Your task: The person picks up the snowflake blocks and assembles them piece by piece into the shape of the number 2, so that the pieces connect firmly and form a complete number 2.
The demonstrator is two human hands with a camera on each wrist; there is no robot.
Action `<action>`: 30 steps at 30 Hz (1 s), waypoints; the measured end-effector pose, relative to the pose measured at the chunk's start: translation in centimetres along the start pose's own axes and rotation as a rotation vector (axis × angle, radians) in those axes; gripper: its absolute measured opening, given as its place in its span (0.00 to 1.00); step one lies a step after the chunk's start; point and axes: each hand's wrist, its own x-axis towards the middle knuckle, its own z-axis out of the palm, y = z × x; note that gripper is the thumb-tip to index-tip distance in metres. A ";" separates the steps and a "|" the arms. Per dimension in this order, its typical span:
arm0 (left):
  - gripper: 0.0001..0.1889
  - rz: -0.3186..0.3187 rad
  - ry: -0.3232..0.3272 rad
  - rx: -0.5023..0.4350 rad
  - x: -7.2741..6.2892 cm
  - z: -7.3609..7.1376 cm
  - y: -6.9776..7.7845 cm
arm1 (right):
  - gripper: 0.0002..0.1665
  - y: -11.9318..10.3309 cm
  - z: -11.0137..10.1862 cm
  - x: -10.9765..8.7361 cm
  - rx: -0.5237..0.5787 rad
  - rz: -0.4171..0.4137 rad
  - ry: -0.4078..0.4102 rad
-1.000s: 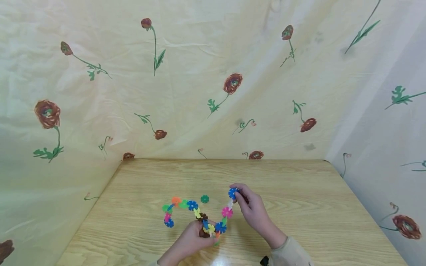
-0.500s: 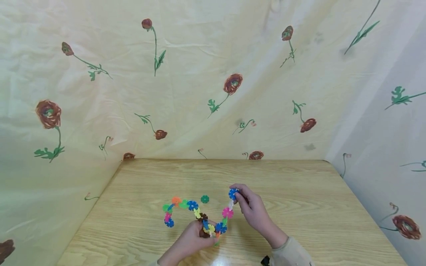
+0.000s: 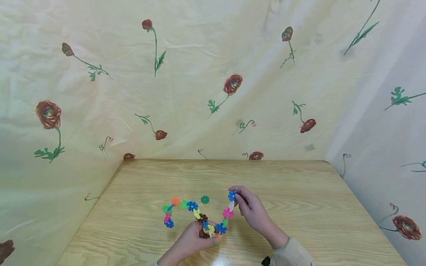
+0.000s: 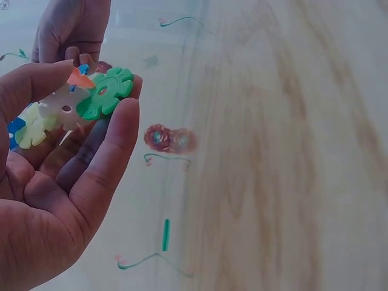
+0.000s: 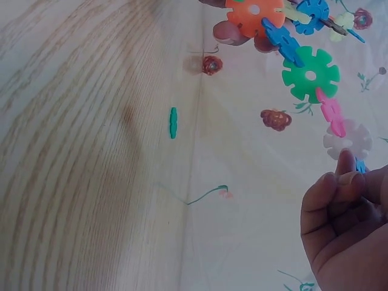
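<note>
A winding chain of notched plastic snowflake discs [image 3: 227,213] in several colours runs between and past both hands. My left hand [image 3: 191,239] grips the chain near its middle; in the left wrist view a green disc [image 4: 104,92] and a white disc [image 4: 60,108] sit between thumb and fingers. At the chain's right end, my right hand [image 3: 255,214] pinches a blue disc [image 3: 232,195]. In the right wrist view that blue disc is mostly hidden by the fingers, beyond a white disc [image 5: 357,136]. The chain's left part curls round to another blue disc [image 3: 170,223].
One loose dark green disc [image 3: 205,199] lies on the wood-grain table [image 3: 283,177], beyond the hands. Flower-printed cloth [image 3: 186,92] surrounds the table at the back and sides. A small black object [image 3: 266,261] shows by the right sleeve [image 3: 291,253].
The right hand has come slightly down toward the person, and the blue disc it pinches has shifted with it. The left hand and the loose green disc look unmoved.
</note>
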 end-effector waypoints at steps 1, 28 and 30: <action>0.11 0.000 0.002 -0.002 0.0 0.0 0.0 | 0.16 -0.1 0.0 0.0 -0.005 0.003 -0.001; 0.13 0.016 0.022 -0.035 -0.1 0.0 -0.1 | 0.18 0.0 0.2 -0.2 -0.134 -0.068 0.012; 0.13 0.021 0.028 -0.031 -0.1 0.1 -0.1 | 0.19 0.0 0.3 -0.3 -0.201 -0.132 0.037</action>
